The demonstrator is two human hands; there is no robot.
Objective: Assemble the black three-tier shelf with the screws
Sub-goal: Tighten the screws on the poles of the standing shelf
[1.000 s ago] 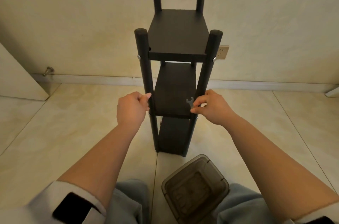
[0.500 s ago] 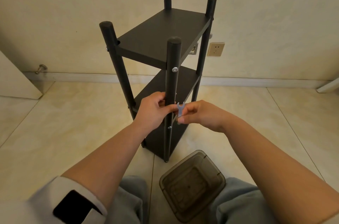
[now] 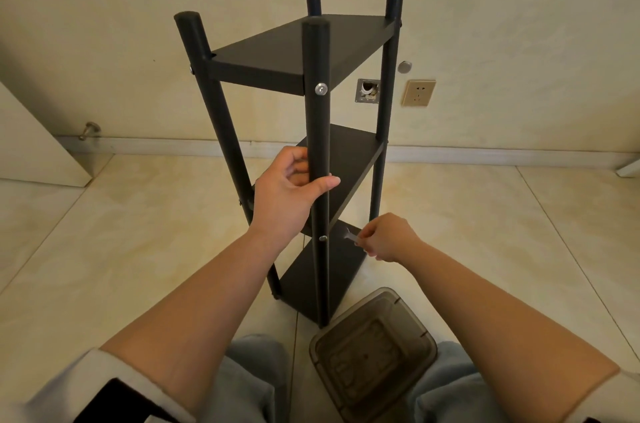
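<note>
Shelf upright on floor tiles, one corner turned toward the knees, all three boards fitted between four posts. Left hand wrapped round near post, thumb across the front, just above the middle board. Right hand pinching a small flat wrench, its open end aimed at the lower screw but not yet on it; a short gap between them. Upper screw on the same post seated, head flush as far as visible.

Step judged: final tightening of the lower screw. To do well:
- seat wrench squarely on the head before turning, or it may slip
- keep left grip firm to stop post twisting
- short turns, stop once snug

Clear plastic box on the floor between the knees; contents not readable.
</note>
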